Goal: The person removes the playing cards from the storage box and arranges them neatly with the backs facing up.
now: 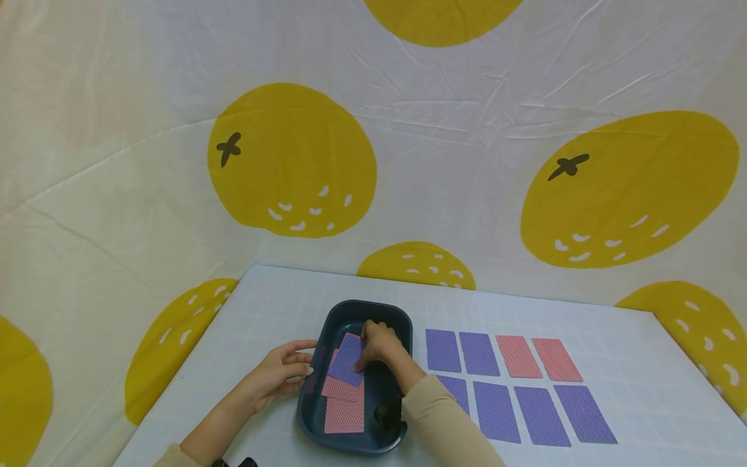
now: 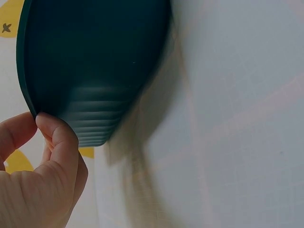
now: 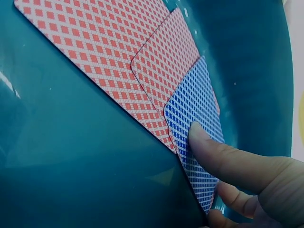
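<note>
Your left hand [image 1: 283,371] pinches the rim of the tray [image 1: 344,443]; inside, your right hand [image 1: 379,344] grips a blue card [image 1: 348,360] overlapping red cards [image 1: 344,416] nearer you.

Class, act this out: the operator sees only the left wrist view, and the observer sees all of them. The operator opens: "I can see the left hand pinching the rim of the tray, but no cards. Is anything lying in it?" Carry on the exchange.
Observer: Yes, overlapping red cards lie in the tray, with a blue card over part of them.

Operator: My view doesn't show the right hand. What is it touching?

Observer: The right hand has its thumb on that blue card.

Operator: Are there cards outside the tray too?

Observer: Yes, two rows of four cards lie on the table, to the right of the tray.
</note>
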`<state>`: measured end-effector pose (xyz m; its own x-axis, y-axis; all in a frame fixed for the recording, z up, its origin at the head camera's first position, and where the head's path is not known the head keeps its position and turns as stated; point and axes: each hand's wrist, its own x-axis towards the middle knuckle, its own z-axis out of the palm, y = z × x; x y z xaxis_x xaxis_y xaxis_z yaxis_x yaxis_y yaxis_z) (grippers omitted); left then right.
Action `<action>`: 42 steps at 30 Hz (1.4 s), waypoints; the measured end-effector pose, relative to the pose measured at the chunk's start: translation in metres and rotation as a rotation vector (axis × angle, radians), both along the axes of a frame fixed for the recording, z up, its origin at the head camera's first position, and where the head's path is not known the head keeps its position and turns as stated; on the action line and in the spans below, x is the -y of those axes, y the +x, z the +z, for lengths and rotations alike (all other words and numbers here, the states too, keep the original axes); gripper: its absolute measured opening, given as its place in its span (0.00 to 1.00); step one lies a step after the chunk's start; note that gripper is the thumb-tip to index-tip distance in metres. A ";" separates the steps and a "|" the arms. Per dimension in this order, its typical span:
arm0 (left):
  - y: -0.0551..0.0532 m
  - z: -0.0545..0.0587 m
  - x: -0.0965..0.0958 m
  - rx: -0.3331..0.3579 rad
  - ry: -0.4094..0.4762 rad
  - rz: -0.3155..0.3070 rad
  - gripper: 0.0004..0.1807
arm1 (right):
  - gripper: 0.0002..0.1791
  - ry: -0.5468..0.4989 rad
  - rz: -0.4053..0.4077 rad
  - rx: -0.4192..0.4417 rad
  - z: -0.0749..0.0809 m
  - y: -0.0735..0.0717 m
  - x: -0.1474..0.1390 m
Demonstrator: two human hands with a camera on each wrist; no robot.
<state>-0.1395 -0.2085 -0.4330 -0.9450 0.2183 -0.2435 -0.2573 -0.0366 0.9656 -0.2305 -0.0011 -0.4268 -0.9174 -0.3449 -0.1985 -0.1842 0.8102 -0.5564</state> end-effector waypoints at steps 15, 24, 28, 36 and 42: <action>-0.001 -0.001 0.001 -0.002 0.016 -0.003 0.32 | 0.38 -0.015 0.000 0.017 0.002 -0.002 -0.001; -0.001 -0.001 0.001 0.002 0.017 -0.004 0.33 | 0.30 -0.205 -0.046 0.046 -0.004 -0.008 -0.005; -0.001 0.000 0.001 -0.001 0.022 -0.006 0.33 | 0.28 -0.379 -0.110 0.132 -0.002 -0.010 -0.007; -0.001 -0.001 0.001 -0.005 0.017 -0.009 0.33 | 0.26 -0.609 -0.207 0.327 0.006 -0.012 -0.013; -0.001 -0.001 0.000 -0.003 0.020 -0.003 0.32 | 0.23 -0.760 -0.205 0.396 0.012 -0.013 -0.019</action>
<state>-0.1401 -0.2085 -0.4340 -0.9450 0.2261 -0.2365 -0.2548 -0.0552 0.9654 -0.2432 0.0182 -0.4153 -0.8882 -0.3489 -0.2989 0.2449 0.1910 -0.9506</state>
